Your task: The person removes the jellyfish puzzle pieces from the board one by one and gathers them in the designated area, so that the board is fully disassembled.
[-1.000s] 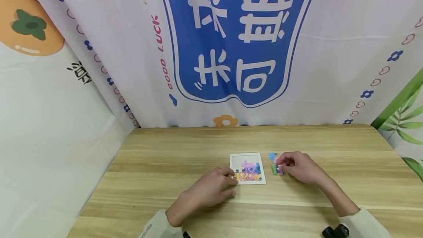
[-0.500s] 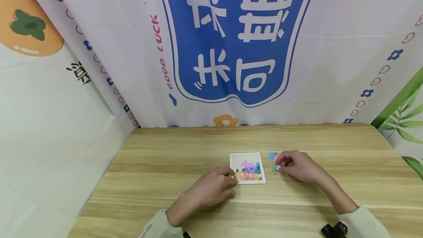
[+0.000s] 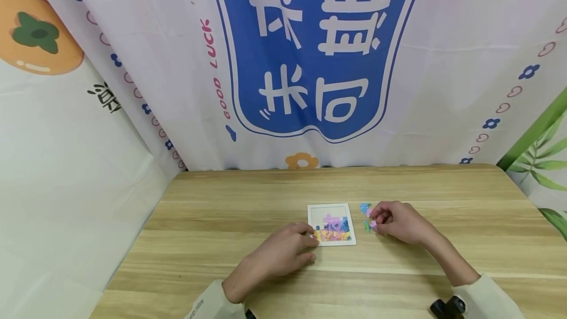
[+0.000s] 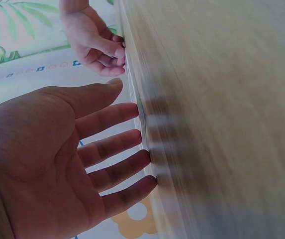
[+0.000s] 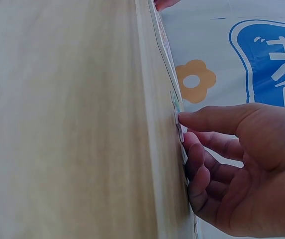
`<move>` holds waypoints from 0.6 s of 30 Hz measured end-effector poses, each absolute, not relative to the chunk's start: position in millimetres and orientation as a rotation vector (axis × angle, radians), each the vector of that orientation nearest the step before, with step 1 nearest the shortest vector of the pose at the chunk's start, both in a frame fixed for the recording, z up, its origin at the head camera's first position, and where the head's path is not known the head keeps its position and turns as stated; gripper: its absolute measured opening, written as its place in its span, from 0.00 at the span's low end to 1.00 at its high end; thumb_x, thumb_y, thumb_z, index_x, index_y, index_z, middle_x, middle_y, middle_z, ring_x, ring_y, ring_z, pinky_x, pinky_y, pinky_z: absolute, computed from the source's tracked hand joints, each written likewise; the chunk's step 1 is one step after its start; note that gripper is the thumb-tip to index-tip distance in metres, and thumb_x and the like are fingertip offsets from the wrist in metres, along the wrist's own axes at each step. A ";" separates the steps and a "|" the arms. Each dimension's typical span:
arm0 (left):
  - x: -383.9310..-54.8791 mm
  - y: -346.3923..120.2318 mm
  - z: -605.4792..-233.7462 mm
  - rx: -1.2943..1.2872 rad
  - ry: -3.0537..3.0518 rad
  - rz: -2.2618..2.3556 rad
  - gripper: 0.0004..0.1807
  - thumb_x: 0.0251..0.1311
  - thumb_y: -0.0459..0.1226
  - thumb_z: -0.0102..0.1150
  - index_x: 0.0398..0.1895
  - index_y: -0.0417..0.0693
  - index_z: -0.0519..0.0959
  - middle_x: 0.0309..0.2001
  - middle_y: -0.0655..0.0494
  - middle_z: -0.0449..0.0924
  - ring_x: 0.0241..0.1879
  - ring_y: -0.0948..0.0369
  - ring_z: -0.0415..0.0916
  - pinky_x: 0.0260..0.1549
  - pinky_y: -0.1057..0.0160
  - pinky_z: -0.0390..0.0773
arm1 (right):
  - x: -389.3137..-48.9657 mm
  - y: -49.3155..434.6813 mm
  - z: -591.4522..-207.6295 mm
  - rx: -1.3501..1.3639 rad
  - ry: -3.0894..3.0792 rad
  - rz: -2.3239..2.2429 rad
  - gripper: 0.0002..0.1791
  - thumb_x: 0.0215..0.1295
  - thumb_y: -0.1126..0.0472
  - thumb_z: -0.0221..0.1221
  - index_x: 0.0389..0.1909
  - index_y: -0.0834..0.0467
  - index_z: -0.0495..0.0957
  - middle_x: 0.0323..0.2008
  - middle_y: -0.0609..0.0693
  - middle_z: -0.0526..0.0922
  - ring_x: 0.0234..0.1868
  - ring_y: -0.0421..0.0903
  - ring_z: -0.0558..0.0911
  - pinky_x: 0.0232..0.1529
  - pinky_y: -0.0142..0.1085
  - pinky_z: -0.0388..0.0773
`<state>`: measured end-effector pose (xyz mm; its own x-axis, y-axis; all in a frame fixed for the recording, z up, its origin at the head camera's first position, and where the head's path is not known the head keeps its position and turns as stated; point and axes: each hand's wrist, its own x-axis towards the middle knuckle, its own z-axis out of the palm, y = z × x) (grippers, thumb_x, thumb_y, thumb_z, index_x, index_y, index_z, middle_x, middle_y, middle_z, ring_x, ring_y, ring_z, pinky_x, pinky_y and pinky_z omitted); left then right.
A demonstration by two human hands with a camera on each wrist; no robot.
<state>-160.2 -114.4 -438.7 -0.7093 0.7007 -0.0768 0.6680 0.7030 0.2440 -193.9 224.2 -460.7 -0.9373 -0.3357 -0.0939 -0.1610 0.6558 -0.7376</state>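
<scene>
A small square jigsaw tray (image 3: 331, 206) with a white border lies on the table, its lower part filled with pink, yellow and blue picture pieces. My left hand (image 3: 284, 251) rests its fingertips at the tray's left edge, fingers extended; the left wrist view shows those fingers (image 4: 117, 119) spread. To the tray's right, my right hand (image 3: 400, 221) has its curled thumb and index finger on a green and pink puzzle piece (image 3: 367, 227). In the right wrist view the thumb (image 5: 207, 117) touches this piece, which lies low at the table surface. The hand partly hides it.
Just behind the green piece lies a blue and pink puzzle piece (image 3: 365, 208), close to the right fingertips. The wooden table (image 3: 212, 220) ends at a printed cloth (image 3: 434, 127) behind. A black device (image 3: 448, 307) sits at the right sleeve.
The green and pink piece under my right fingertips has shifted slightly, with less of its purple side showing. My left hand and the tray hold their places.
</scene>
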 end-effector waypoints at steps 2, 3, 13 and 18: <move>-160.5 -114.7 -438.8 1.120 2.747 0.302 0.18 0.75 0.47 0.66 0.63 0.55 0.88 0.67 0.54 0.81 0.67 0.57 0.79 0.66 0.56 0.81 | -193.9 224.2 -460.5 -0.401 2.651 -1.147 0.10 0.66 0.66 0.71 0.46 0.61 0.83 0.36 0.49 0.82 0.37 0.45 0.77 0.34 0.29 0.76; -160.5 -114.7 -438.6 1.121 2.748 0.302 0.18 0.74 0.46 0.66 0.63 0.55 0.88 0.67 0.54 0.81 0.67 0.57 0.79 0.67 0.56 0.81 | -193.9 224.2 -460.3 -0.399 2.651 -1.146 0.10 0.67 0.66 0.71 0.46 0.61 0.83 0.36 0.49 0.82 0.37 0.45 0.77 0.34 0.29 0.76; -160.3 -114.4 -437.2 1.119 2.738 0.308 0.18 0.75 0.46 0.66 0.63 0.54 0.87 0.68 0.53 0.81 0.67 0.56 0.79 0.67 0.54 0.80 | -192.9 224.0 -458.8 -0.389 2.645 -1.156 0.09 0.67 0.66 0.71 0.46 0.61 0.84 0.36 0.49 0.82 0.37 0.46 0.77 0.34 0.29 0.75; -161.2 -114.5 -438.1 1.128 2.736 0.307 0.18 0.75 0.46 0.66 0.63 0.55 0.88 0.67 0.54 0.81 0.66 0.56 0.79 0.67 0.54 0.80 | -192.6 223.7 -457.6 -0.393 2.644 -1.155 0.09 0.66 0.67 0.70 0.45 0.61 0.84 0.36 0.49 0.82 0.37 0.46 0.77 0.34 0.29 0.75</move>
<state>-161.2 -114.5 -438.1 -0.7009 0.7094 -0.0744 0.6753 0.6936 0.2508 -192.6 223.7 -457.6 -0.9379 -0.3319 -0.1007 -0.1516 0.6536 -0.7415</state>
